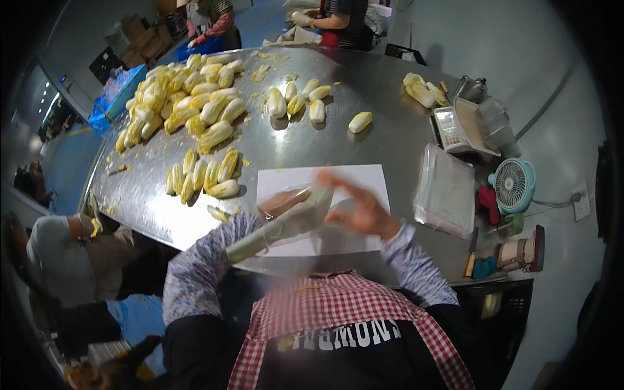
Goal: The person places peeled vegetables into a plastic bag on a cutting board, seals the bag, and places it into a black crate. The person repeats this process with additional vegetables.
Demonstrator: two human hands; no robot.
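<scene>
My left hand (285,204) is inside or behind a clear plastic bag (278,229), with its fingers partly seen through the film; the bag slants from my left forearm up over a white sheet (365,178). Something pale green shows along the bag, too blurred to name surely. Blurred by motion, my right hand (358,207) is raised by the bag's upper end with its fingers apart and nothing seen in it. Left of the sheet lie several trimmed napa cabbages (199,174). Beyond it are several more small heads (276,103) and a single one (360,122).
A large cabbage pile (180,97) covers the steel table's (312,146) far left. At right are a stack of clear bags (444,190), a scale (451,129), a fan (512,185) and a knife (471,258). A co-worker (63,253) is at left; two people are beyond the table.
</scene>
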